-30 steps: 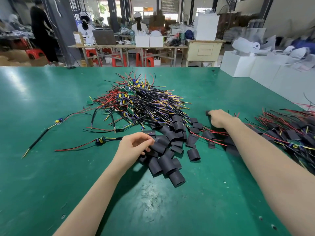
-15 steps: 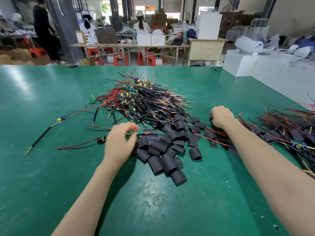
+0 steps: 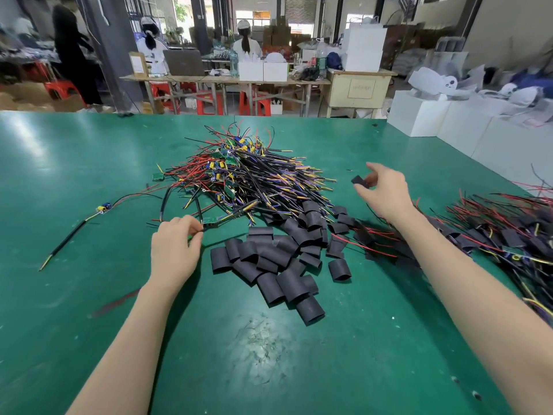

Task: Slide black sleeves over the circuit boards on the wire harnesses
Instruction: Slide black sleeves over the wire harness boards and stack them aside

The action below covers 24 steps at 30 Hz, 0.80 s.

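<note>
Sleeves are the job, and you have one already: your right hand (image 3: 386, 190) pinches a single black sleeve (image 3: 360, 181) between thumb and fingers (image 3: 377, 168), lifted off the desk (image 3: 74, 181) to the right of the big tangle. Your left hand (image 3: 175, 244) has its fingers curled round the wires of one harness, just behind its small green circuit board (image 3: 210, 223), which lies at the near edge of the tangle and is still bare. So this harness looks picked out but not yet sleeved; the two hands are well apart and must come together before anything slides on. Between them sits the loose heap of black sleeves (image 3: 278, 262), and behind it the pile of unsleeved harnesses (image 3: 239, 178), which looks large, so plenty is left. On your right lies a second pile of harnesses (image 3: 508, 235) with black sleeves among the wires, apparently the finished ones. One stray harness (image 3: 103, 207) lies apart at far left. Mind the neighbouring wires crossing your chosen board; they could drag along as you pull it free.
</note>
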Motion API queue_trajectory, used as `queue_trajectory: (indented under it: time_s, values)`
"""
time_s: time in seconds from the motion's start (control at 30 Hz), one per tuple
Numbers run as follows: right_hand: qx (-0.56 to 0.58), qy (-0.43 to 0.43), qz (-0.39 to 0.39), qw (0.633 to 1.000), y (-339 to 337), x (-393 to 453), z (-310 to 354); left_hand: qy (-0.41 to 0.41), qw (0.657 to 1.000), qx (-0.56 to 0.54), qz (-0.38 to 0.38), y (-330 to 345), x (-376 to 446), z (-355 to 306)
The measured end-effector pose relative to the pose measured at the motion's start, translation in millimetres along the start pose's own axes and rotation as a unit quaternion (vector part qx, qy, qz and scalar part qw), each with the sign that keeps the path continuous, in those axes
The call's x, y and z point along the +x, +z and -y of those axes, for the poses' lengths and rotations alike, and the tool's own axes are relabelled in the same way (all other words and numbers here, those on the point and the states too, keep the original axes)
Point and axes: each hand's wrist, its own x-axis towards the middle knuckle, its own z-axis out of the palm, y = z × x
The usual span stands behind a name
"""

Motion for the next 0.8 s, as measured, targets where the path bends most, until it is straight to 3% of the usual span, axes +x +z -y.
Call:
queue_trajectory:
  time_s: [0.1,0.17,0.23,0.47,0.8]
  values:
    - [0.132,-0.058,0.007,0.989,-6.7,-33.9,17.2,-0.003,0.984,-0.175,-0.025,-4.1,-1.9,-11.9]
    - [0.174,-0.102,0.030,0.979,-10.7,-58.9,24.3,-0.004,0.952,-0.306,0.019,-9.3,-3.4,-24.8]
    - [0.191,-0.136,0.060,0.970,-12.8,-80.9,27.5,0.027,0.928,-0.364,0.081,-12.9,-5.9,-35.3]
    - [0.174,-0.201,0.086,0.960,-11.9,-115.9,25.3,0.065,0.889,-0.428,0.148,-7.5,-14.7,-52.3]
    - [0.172,-0.237,0.061,0.954,-20.8,-121.9,31.0,0.099,0.905,-0.371,0.182,-1.7,-15.5,-47.3]
